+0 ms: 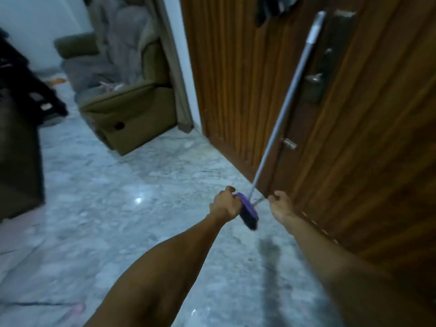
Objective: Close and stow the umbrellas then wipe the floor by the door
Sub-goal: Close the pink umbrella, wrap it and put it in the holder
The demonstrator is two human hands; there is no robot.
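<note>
A mop leans against the wooden door (236,74), its long grey pole (285,100) running up to the right. Its purple head (249,212) is tilted up off the marble floor (113,208) at the foot of the door. My left hand (225,204) is closed on the left end of the purple head. My right hand (280,205) hovers just right of the pole's base, fingers loosely curled, with nothing visibly in it. No umbrella shows in the head view.
An olive armchair (132,114) draped with grey cloth stands at the back, left of the door. Dark furniture (18,142) lines the left edge. The door's lock plate and handle (313,79) sit behind the pole. Dark cloth (271,8) hangs at the door's top.
</note>
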